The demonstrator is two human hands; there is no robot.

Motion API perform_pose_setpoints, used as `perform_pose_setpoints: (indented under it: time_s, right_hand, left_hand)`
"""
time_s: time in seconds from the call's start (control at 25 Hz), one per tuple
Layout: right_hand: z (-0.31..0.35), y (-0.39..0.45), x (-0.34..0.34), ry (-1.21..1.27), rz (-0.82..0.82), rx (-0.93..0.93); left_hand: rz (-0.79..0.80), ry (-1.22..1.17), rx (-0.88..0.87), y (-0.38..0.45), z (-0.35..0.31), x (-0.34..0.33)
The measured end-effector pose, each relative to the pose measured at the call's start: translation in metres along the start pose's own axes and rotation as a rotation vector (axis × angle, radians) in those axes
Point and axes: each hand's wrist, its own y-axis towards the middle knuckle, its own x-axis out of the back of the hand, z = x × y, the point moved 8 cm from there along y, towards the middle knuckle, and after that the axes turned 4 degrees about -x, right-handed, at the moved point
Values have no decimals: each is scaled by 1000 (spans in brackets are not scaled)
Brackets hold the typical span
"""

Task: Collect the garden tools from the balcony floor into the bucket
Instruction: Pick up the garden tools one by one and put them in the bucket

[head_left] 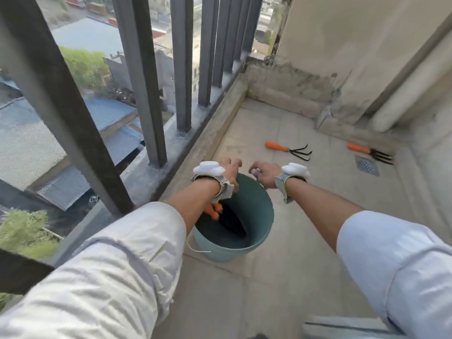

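Observation:
A teal bucket [265,204] stands on the balcony floor by the railing. Orange tool handles [214,210] lean inside it at the left wall. My left hand [230,173] is at the bucket's far rim, fingers outside and thumb inside, closed on the rim. Just to its right, over the same rim, my right hand [265,174] has its fingers curled in with nothing visible in them. An orange-handled three-tine hand rake [288,150] lies on the floor beyond the bucket. An orange-handled hand fork [370,152] lies further right, near the wall.
Dark railing bars [182,69] on a low concrete kerb [212,133] run along the left, with rooftops far below. A square floor drain [367,165] sits beside the fork. A wall and a pale pipe [401,99] close the far right corner.

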Motion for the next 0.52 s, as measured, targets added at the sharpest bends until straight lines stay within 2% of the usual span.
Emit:
perform_pose_setpoints:
  time_s: [0.08, 0.24, 0.36, 0.52]
  right_hand:
    - [-6, 7, 2, 24, 19, -20]
    - [-36, 37, -20, 186, 88, -47]
    - [-47, 45, -49, 189, 115, -60]
    - [-51, 57, -99, 33, 224, -52]
  left_hand:
    - [62, 119, -59, 10, -7, -10]
    - [50, 177, -136, 39, 1, -39]
    - [-89, 164, -176, 50, 7, -36]
    - [-203, 249, -248, 53, 12, -44]
